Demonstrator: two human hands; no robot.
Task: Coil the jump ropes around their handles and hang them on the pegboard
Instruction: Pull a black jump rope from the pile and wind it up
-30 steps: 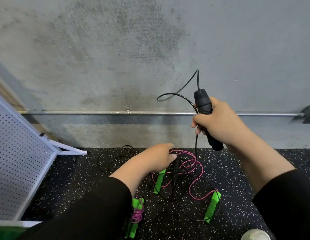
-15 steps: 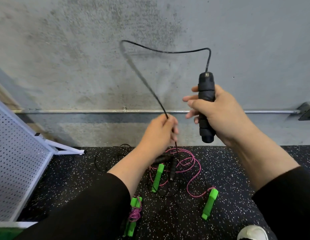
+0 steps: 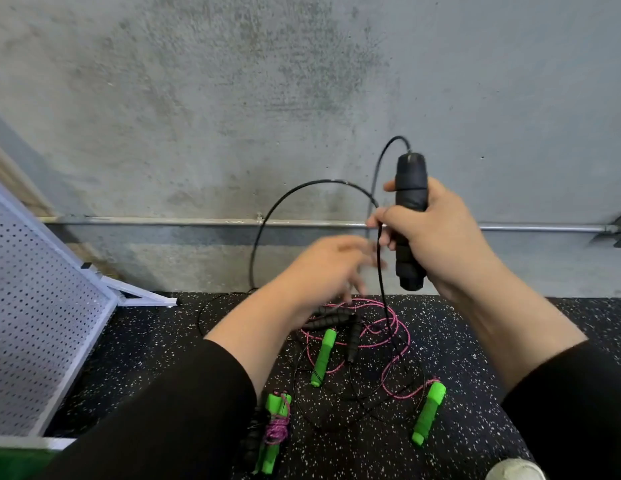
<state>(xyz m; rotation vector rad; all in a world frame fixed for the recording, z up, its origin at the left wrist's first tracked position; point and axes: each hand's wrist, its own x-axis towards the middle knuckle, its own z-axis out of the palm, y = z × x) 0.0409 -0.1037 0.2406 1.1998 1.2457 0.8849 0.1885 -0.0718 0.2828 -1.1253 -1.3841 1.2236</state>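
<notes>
My right hand grips a black jump-rope handle upright in front of the wall, and its forefinger pins a strand of the black rope against it. The rope leaves the handle's top, curves down, and swings out in a wide loop to the left. My left hand is blurred just left of the hanging strand, fingers spread and holding nothing. On the floor below lie more black handles tangled with a pink rope and its two green handles. A coiled green-handled rope lies nearer me.
The white pegboard leans on its stand at the left. A metal pipe runs along the concrete wall. The floor is black speckled rubber. A pale shoe tip shows at the bottom right.
My left hand drew the rope up to the handle, then let it go and dropped away to the left. The right hand lowered slightly and now pins a loop against the handle.
</notes>
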